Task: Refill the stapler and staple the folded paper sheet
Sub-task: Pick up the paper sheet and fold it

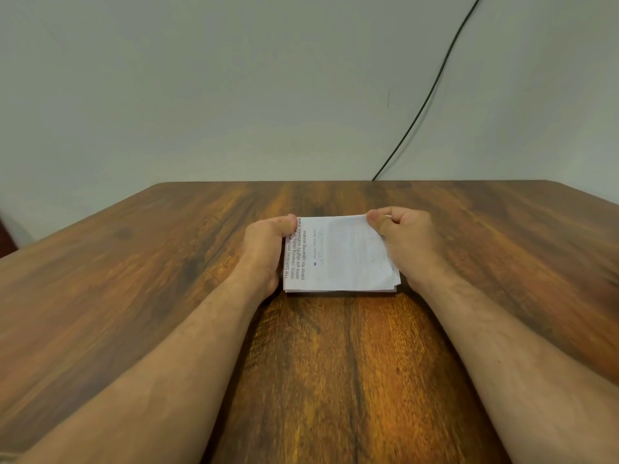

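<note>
Here, the folded paper sheet (pixel 340 254) lies mid-table (pixel 335 363); left hand (pixel 264 252) and right hand (pixel 400 239) pinch its far corners, each grip closed on paper. Edges should be squared before stapling; no stapler is visible

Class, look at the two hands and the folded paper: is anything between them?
Nothing visible. The left hand and the right hand already pinch the folded paper at its far corners, on the wooden table. No stapler is in view.
</note>
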A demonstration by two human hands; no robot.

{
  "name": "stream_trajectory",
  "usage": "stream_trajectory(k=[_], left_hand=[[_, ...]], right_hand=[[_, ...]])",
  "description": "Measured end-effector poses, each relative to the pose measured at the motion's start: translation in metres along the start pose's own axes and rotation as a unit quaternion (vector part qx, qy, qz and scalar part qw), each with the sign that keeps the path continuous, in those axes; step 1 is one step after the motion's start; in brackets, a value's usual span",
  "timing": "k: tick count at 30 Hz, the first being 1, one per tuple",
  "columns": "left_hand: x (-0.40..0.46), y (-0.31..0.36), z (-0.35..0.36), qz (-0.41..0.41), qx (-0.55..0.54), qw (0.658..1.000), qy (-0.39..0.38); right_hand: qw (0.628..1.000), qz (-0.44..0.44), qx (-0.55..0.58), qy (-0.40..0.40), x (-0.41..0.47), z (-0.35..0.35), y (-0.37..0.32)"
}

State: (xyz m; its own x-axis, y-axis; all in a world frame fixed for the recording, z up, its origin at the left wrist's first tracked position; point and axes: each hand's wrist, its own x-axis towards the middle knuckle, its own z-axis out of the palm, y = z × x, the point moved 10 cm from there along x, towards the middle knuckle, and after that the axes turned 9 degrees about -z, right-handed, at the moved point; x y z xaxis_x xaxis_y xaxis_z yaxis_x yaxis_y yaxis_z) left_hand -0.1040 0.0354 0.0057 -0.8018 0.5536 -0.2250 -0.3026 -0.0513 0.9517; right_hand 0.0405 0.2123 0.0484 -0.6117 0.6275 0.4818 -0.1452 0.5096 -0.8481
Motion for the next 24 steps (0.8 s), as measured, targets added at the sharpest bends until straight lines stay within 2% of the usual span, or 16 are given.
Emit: stream_trajectory(k=[6, 10, 15, 18, 21, 24], left_hand=[[-0.008, 0.02, 0.006, 0.134, 0.19, 0.971, 0.051], [-0.018, 0.035, 0.017, 0.222, 0.324, 0.916, 0.078], [-0.03, 0.039, 0.04, 0.251, 0.415, 0.874, 0.032], [-0.033, 0.043, 0.041, 0.261, 0.414, 0.872, 0.024], [-0.033, 0.045, 0.038, 0.264, 0.397, 0.878, 0.038], [-0.026, 0.042, 0.028, 0.226, 0.354, 0.905, 0.058]], right_hand=[[1.0, -0.004, -0.002, -0.026, 0.0, -0.001, 0.0], [0.999, -0.008, -0.014, -0.048, -0.002, 0.006, -0.001], [0.995, -0.029, -0.036, -0.09, -0.004, 0.015, -0.01], [0.993, -0.031, -0.031, -0.106, -0.005, 0.02, -0.012], [0.996, -0.023, -0.014, -0.089, -0.004, 0.017, -0.01], [0.998, -0.006, -0.005, -0.066, -0.002, 0.011, -0.005]])
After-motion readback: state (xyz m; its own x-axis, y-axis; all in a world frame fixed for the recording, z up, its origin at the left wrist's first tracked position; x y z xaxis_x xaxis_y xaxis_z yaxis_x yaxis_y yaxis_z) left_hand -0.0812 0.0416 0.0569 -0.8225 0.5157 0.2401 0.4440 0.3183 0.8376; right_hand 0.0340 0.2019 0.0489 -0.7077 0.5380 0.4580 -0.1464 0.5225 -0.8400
